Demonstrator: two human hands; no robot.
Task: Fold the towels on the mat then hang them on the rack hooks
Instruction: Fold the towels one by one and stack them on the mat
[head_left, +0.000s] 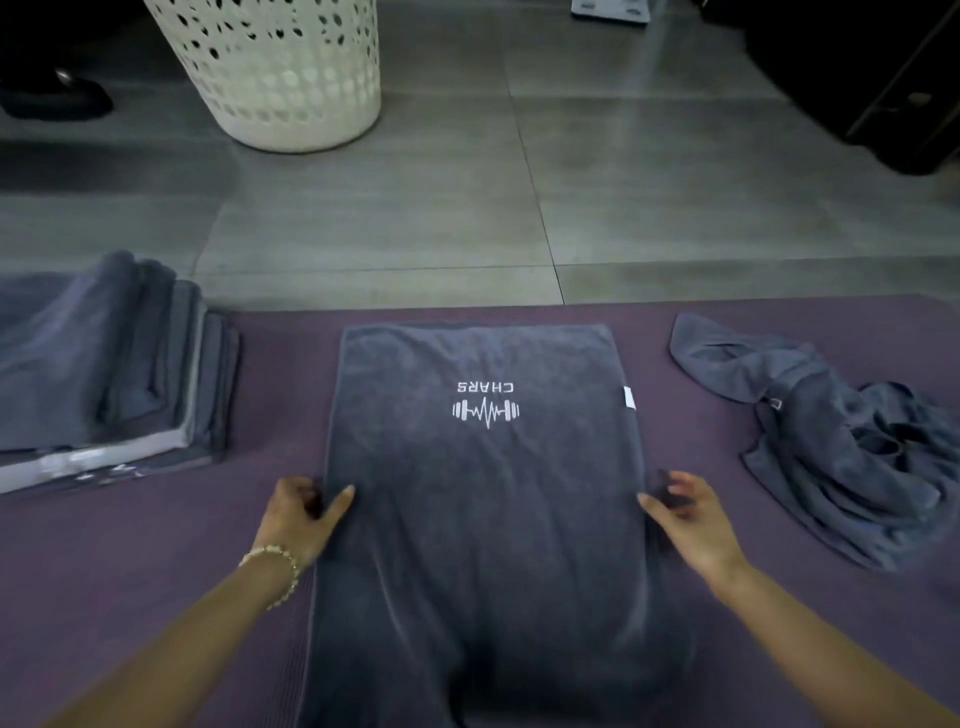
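Item: towel (483, 493), spread lengthwise on mat (270, 374), logo up, between folded stack (104, 364) and crumpled towel (841, 447).
Left hand (306, 512): pinching left edge.
Right hand (685, 512): pinching right edge, fingers blurred.
Risk: uneven lift by either side, likely giving a skewed fold with mismatched edges.
Hidden: near end cut off below; rack hooks out of view.

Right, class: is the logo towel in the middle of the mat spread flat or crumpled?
Spread flat: the logo towel lies smooth on the mat, logo up, side edges straight.
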